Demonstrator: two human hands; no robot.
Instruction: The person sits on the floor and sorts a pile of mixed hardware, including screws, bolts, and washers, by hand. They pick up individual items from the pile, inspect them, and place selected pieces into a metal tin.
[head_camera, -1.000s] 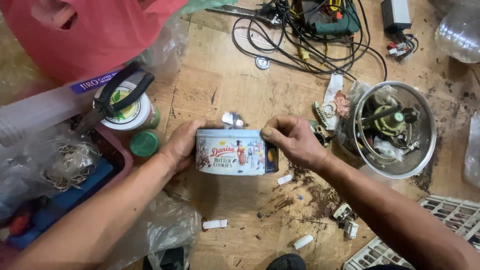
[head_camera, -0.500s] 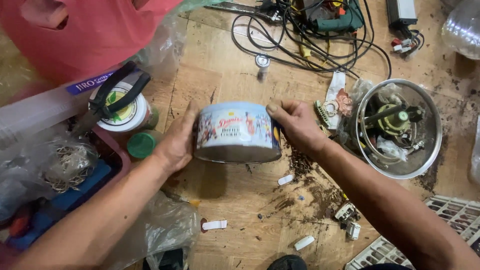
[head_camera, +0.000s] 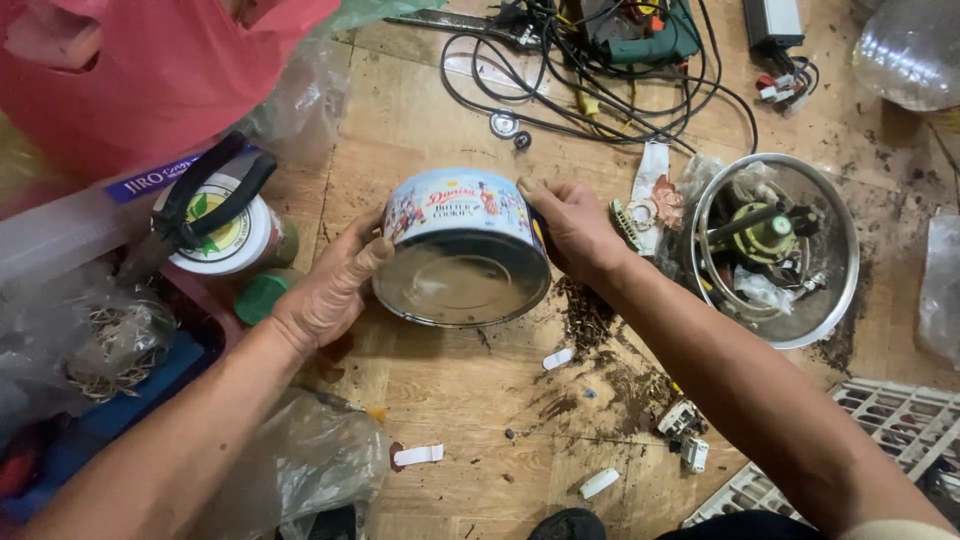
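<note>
I hold a round blue cookie tin between both palms, tipped so its shiny metal bottom faces me. My left hand cups its left side, fingers curled up the wall; my right hand presses the right side, just above the wooden floor.

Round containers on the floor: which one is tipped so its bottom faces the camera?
The blue cookie tin, tilted between both hands; the white-lidded jar and steel bowl sit upright.
</note>
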